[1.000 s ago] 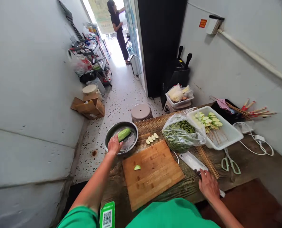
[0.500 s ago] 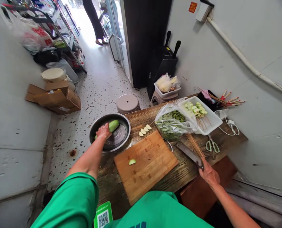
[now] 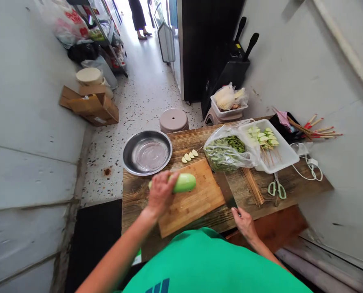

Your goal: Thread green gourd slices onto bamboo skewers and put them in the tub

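Observation:
My left hand (image 3: 162, 191) is wrapped round a pale green zucchini (image 3: 185, 183), held over the left part of the wooden cutting board (image 3: 196, 207). In my right hand (image 3: 243, 221) is the handle of a kitchen knife (image 3: 226, 190), its blade along the board's right edge. The metal basin (image 3: 130, 152) beyond my left hand holds nothing but a little shine at its bottom. Behind the board lies a skewer of zucchini slices (image 3: 190, 156). The small cut piece seen earlier on the board is hidden now.
A plastic bag of green beans (image 3: 227, 152) and a white tray (image 3: 287, 158) with skewered slices stand at the back right. Bare skewers (image 3: 252, 186) and scissors (image 3: 276, 187) lie on the wooden table. A stool (image 3: 173, 119) stands behind it; a person's legs (image 3: 138, 18) show at the doorway.
My left hand has lifted the zucchini out of the basin and brought it over the board. My right hand has moved the knife left, from beside the skewers to the board's edge.

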Demonstrator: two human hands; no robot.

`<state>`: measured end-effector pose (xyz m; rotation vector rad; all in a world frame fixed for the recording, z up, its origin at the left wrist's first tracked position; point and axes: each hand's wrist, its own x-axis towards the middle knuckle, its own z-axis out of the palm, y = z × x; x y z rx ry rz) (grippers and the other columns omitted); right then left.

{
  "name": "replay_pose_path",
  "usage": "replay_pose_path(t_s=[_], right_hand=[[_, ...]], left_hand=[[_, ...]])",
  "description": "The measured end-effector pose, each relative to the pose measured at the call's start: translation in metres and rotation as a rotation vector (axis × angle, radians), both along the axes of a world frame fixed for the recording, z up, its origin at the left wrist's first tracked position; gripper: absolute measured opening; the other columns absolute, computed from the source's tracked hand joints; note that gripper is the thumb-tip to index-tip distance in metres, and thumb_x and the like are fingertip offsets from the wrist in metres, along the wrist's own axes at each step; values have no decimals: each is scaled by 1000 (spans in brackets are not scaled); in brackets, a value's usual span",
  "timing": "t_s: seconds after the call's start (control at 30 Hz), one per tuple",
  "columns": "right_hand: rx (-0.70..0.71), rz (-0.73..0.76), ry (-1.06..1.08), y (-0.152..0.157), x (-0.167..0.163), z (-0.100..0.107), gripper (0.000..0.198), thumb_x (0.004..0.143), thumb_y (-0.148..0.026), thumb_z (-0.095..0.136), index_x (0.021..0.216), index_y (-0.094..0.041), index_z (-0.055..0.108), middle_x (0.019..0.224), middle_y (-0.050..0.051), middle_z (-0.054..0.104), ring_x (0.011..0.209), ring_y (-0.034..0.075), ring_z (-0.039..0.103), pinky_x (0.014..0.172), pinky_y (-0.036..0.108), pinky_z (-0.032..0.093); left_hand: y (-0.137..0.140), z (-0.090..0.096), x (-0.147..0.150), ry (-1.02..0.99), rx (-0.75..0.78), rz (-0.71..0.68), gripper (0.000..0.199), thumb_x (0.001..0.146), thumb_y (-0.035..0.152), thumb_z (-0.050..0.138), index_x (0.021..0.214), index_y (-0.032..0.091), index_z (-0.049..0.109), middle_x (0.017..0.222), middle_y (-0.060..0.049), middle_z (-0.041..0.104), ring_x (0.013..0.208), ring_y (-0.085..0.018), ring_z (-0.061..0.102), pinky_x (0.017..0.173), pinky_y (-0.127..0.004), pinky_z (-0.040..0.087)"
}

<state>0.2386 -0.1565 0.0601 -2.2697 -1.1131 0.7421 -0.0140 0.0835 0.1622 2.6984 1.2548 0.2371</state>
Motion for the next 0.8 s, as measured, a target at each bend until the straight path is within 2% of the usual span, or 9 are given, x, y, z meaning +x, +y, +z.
replay_pose_path(t_s=[0.07,0.13,0.2,0.27,0.37,0.5,0.63,0.8], right_hand=[[0,50,-78,11,10,-1,45,85,-44,35,93,-12,66,85,10,69,70,18,63,64,24,47],[-30,83,-210,14,23,-3,38,82,-38,40,106,-17,63,99,9,67,80,19,63,70,26,47],[-90,107,-325,10,36,-5,38,79,-32,44,112,-21,59,105,6,66,84,19,63,71,27,47],[-142,124,-379,2,47,-9,39,77,-29,45,113,-22,58,106,5,65,84,19,63,71,27,47],[-191,128,-383,-13,59,-16,40,77,-27,43,114,-19,57,106,6,65,87,19,63,73,27,47],[-201,109,-377,-30,67,-25,41,78,-23,41,117,-19,55,106,7,65,89,18,62,75,26,46],[-191,64,-370,-32,72,-32,46,77,-21,44,123,-20,50,103,7,64,92,19,59,81,28,43],[-165,-6,-347,-34,82,-41,54,74,-18,47,128,-18,44,106,8,61,99,21,55,86,29,41]], left_hand=[[-41,-25,19,106,-73,-24,56,70,13,53,124,27,44,109,-9,50,102,-25,44,88,-40,33],[-68,-51,33,181,-161,-8,55,71,12,51,123,27,44,107,-9,51,100,-24,45,86,-39,34],[-82,-71,40,243,-216,41,52,74,11,48,124,27,44,107,-9,51,99,-23,45,85,-39,34],[-87,-83,40,288,-241,86,53,75,11,46,126,27,42,111,-9,50,103,-23,44,88,-38,32],[-85,-89,35,321,-266,120,57,73,12,48,128,26,39,118,-9,48,108,-22,42,92,-36,30],[-76,-85,33,349,-294,97,63,72,18,52,132,22,35,121,-12,47,110,-24,44,91,-35,31],[-71,-80,39,356,-273,87,61,74,21,50,132,26,34,124,-10,49,112,-23,47,92,-34,33],[-68,-83,40,280,-279,87,68,67,30,55,132,27,35,125,-9,52,114,-26,48,92,-35,38]])
